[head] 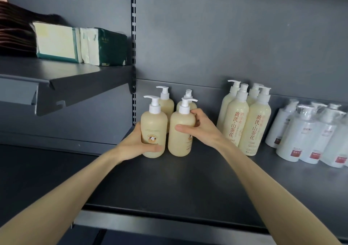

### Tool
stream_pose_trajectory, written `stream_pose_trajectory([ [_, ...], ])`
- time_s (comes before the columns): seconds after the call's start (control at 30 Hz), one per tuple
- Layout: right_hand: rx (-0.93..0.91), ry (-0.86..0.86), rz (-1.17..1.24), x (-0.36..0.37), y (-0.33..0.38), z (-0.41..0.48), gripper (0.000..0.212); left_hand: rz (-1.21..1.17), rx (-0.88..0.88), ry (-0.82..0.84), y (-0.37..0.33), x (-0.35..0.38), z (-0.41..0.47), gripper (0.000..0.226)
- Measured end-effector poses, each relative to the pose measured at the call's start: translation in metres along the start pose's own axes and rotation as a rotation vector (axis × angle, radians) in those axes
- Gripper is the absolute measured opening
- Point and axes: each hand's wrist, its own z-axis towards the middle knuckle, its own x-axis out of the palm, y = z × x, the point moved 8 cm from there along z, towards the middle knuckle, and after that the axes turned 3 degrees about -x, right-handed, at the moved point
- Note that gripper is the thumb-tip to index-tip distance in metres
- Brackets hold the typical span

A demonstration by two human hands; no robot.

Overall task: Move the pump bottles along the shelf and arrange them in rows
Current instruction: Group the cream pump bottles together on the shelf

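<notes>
Beige, squat, white-pumped: counting four short pump bottles (pixel 166 103) on the dark grey shelf (pixel 169 184), packed two in front and two behind, all upright, right by the slotted post (pixel 133 56) at the shelf's left end. Left hand (pixel 135 145) wrapped round the front-left bottle (pixel 153 129), thumb across the lower label, fingers out of sight round the far side. Right hand (pixel 199 128) clamped on the front-right bottle (pixel 178 141), thumb across the front, fingers curled behind its shoulder. Hands apart, one bottle each, the two bottles just beside each other (can't make out whether actually touching).

Further right, well apart from that block: four tall pump bottles (pixel 254 128), cream with red Chinese lettering, bunched two by two. Past those, a cluster of white pump bottles (pixel 299 137) with red labels, at least five, cut off by the frame edge so no firm count.

Up left on the upper shelf (pixel 66 75): two tissue packs (pixel 56 41) lying side by side, plus a dark stack of something beside them, unclear what.
</notes>
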Motion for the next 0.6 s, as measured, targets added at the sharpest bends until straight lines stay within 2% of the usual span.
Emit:
stream_pose_trajectory([
  [0.1, 0.045, 0.134, 0.108, 0.005, -0.006, -0.006, 0.064, 0.004, -0.021, 0.009, 0.003, 0.001, 0.003, 0.097],
  [0.17, 0.038, 0.161, 0.154, 0.006, -0.009, -0.008, 0.063, 0.009, -0.024, -0.007, 0.004, 0.003, 0.005, 0.094],
  [0.33, -0.017, 0.041, 0.101, -0.002, -0.012, -0.006, 0.069, 0.045, -0.016, -0.043, 0.005, 0.006, 0.011, 0.102],
  [0.47, -0.023, -0.132, -0.001, -0.016, -0.009, -0.008, 0.064, 0.049, -0.011, -0.053, 0.009, 0.006, 0.017, 0.101],
  [0.6, -0.001, -0.205, -0.048, -0.015, -0.017, -0.006, 0.069, 0.057, -0.035, -0.150, 0.002, 0.007, 0.022, 0.080],
])
